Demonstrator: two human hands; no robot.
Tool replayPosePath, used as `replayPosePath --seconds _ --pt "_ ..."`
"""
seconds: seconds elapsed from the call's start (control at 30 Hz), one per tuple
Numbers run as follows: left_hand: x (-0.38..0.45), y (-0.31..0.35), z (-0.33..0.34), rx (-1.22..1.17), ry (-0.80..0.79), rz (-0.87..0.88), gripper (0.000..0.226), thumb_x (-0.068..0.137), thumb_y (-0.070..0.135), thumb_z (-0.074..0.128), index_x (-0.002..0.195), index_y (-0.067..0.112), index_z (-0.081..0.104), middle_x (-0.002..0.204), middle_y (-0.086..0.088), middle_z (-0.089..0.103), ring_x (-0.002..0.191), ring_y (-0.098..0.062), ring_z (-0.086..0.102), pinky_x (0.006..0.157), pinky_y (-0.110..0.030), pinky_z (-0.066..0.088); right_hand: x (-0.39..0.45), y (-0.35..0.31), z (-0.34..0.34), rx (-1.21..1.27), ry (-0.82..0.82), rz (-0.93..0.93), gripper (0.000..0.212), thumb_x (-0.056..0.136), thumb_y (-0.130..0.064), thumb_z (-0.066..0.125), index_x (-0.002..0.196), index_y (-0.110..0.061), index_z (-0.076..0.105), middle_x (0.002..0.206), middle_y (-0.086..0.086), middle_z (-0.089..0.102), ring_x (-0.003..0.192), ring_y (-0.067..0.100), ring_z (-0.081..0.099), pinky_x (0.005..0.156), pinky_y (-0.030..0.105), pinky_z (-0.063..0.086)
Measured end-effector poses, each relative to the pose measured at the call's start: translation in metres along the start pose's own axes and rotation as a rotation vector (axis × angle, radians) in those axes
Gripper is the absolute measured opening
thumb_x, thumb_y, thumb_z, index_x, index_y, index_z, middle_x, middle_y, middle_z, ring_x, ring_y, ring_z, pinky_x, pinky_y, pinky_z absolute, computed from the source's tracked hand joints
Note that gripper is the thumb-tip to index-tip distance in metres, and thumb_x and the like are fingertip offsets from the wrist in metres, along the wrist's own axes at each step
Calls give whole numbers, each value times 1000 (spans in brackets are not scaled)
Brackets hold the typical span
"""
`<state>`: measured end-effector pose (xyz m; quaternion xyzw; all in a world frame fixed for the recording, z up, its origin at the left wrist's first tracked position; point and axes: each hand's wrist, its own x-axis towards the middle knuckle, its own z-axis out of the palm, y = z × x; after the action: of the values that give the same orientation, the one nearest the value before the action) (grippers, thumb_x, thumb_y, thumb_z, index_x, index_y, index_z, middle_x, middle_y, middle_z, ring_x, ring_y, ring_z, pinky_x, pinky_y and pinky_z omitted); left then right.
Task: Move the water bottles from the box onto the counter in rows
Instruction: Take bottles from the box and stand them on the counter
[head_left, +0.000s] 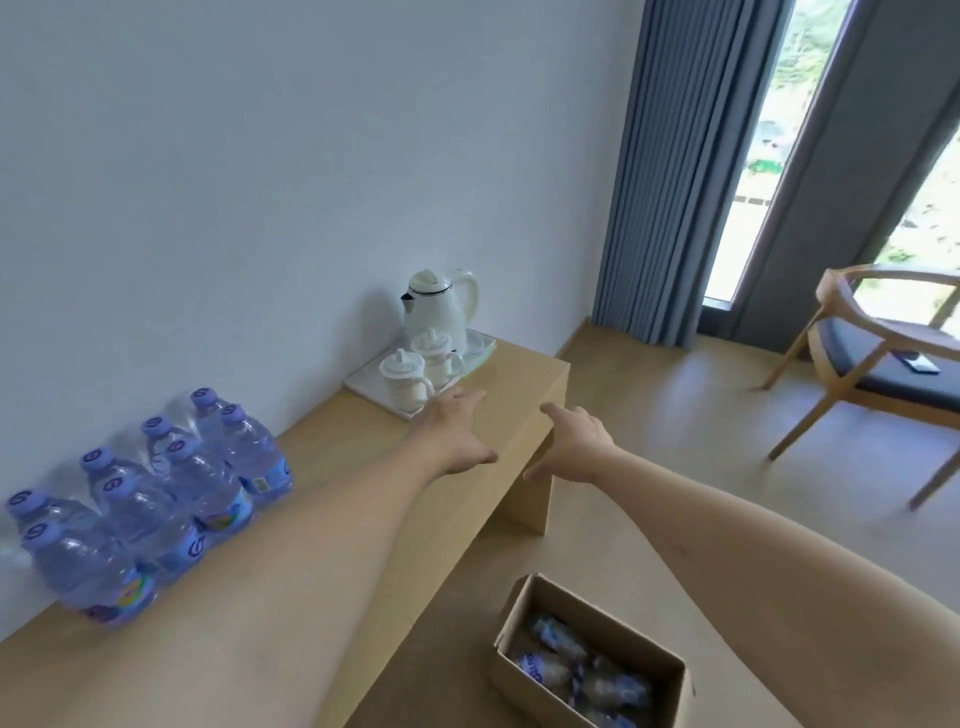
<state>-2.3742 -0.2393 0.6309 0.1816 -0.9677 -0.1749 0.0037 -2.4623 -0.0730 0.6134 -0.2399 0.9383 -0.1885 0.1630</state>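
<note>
Hands empty, between two loads. Left hand (457, 434) stretched forward above the far part of the long light-wood counter (332, 499), fingers spread and loose, holding nothing. Right hand (569, 447) beside it, just past the counter's front edge, also slack with fingers apart, nothing in it. Both well away from any bottle.

Eight clear plastic water bottles with purple caps (156, 499) standing upright on the counter near the wall, in two rows of four, touching one another. More bottles of the same kind (576, 670) lying on their sides inside the open brown cardboard box (524, 597), down on the floor in front of the counter. Exact count in the box hard to tell; several at least.

Task probably about half done, judging from what remains in the box. Next move: lower both hands into the box, take one bottle in each, lift clear of the cardboard walls. Then set upright on the bare wood beside the existing rows, on the side toward the white tray with lidded cups (405, 384) and the white electric kettle (441, 306). Care needed to keep the line straight and not knock the standing bottles, since so tightly packed.
</note>
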Motion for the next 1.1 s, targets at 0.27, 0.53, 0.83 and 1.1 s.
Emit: replayPosePath --seconds 0.27,0.53,0.83,1.1 --pt "48 104 88 82 -198 53 92 60 52 76 142 38 36 149 2 36 129 -26 45 101 -42 45 -2 148 -15 88 -78 211 107 60 -39 87 149 -27 28 140 9 41 130 30 39 101 44 45" --pt "80 170 193 110 -386 72 91 66 52 72 145 34 32 151 2 33 137 -23 33 106 -44 39 9 273 11 188 -228 365 109 60 -40 88 149 -27 28 137 8 44 127 28 42 100 42 45" --pt "87 162 312 105 -539 52 83 67 45 70 142 34 37 146 2 38 132 -24 38 101 -40 42 15 345 111 251 -414 461 100 61 -39 85 146 -23 34 132 11 49 122 30 47 96 40 47" --pt "82 99 450 71 -714 -15 76 69 43 73 137 31 41 134 3 44 123 -24 43 97 -42 46 38 395 245 291 -541 555 92 62 -43 84 140 -21 42 128 11 55 115 29 55 89 34 48"
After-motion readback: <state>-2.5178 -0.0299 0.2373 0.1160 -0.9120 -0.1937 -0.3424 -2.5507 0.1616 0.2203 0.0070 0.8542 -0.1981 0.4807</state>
